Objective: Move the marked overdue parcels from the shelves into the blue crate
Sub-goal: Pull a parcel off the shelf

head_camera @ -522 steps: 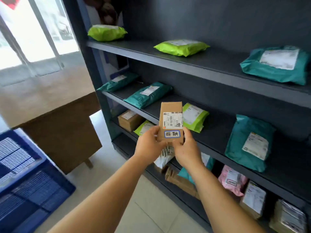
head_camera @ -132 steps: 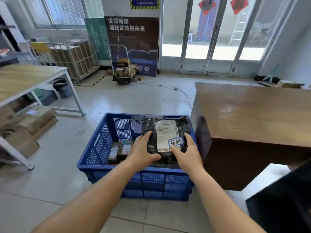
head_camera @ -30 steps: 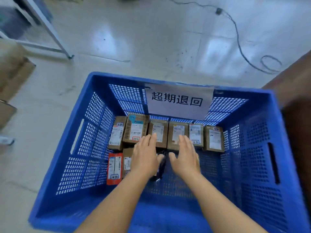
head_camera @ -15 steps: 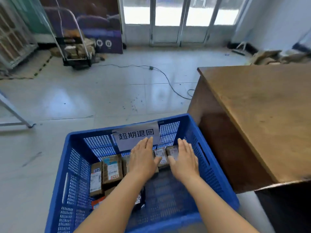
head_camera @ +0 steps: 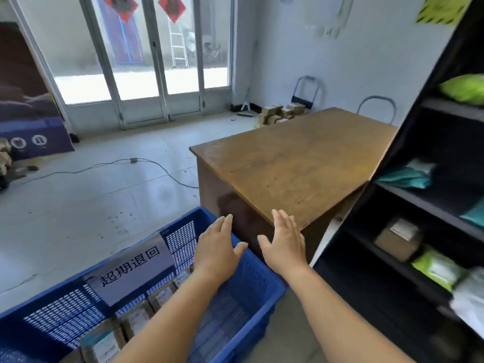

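Both the left hand point(head_camera: 217, 247) and right hand point(head_camera: 284, 241), flat, spread and empty, are seen above the blue perforated plastic crate point(head_camera: 243, 281); remaining parcels lie on the dark shelves point(head_camera: 408, 195) at three o'clock, nearer the right hand.

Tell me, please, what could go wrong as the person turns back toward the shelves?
Both hands, left hand and right hand, are empty beside the wooden desk, whose corner could catch an arm. The cable on the floor is a trip hazard. An unmarked shelf parcel might be taken for the blue crate.
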The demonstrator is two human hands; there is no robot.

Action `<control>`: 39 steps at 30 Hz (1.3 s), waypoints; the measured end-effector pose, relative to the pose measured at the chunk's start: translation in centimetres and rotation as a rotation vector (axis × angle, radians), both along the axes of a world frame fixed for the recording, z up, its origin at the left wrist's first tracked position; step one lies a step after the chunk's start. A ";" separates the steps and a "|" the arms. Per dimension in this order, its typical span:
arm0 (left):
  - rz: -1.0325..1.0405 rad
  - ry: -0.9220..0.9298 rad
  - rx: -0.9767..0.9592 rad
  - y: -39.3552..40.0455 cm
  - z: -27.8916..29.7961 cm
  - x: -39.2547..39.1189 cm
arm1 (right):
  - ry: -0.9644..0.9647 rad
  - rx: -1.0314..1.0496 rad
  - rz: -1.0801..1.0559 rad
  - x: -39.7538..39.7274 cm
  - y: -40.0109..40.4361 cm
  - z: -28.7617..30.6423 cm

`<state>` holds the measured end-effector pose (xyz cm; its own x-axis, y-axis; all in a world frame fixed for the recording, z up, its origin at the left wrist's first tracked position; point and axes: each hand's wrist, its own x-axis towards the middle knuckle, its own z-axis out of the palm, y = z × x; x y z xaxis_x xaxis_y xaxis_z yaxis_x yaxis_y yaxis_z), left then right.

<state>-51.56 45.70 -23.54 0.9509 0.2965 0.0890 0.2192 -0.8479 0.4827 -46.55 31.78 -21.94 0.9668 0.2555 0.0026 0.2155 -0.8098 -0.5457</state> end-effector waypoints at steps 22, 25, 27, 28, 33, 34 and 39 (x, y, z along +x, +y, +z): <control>-0.473 0.038 -0.001 -33.3 2.1 14.8 | -0.001 0.053 -0.508 7.6 -33.3 0.1; -0.476 0.088 -0.026 -36.6 1.0 16.9 | 0.037 0.053 -0.518 9.2 -36.8 -1.4; -0.482 0.124 -0.035 -38.4 -0.1 17.9 | 0.070 0.046 -0.522 10.2 -38.6 -2.7; -0.485 0.143 -0.040 -39.1 -0.7 18.3 | 0.085 0.044 -0.525 10.6 -39.4 -3.3; -0.488 0.216 -0.049 -41.2 -3.6 21.0 | 0.166 0.070 -0.538 12.7 -42.0 -6.4; -0.488 0.228 -0.052 -41.5 -4.1 21.8 | 0.183 0.074 -0.542 13.3 -42.3 -7.0; -0.515 0.303 -0.058 -42.3 -7.0 26.0 | 0.269 0.094 -0.591 16.8 -43.5 -9.7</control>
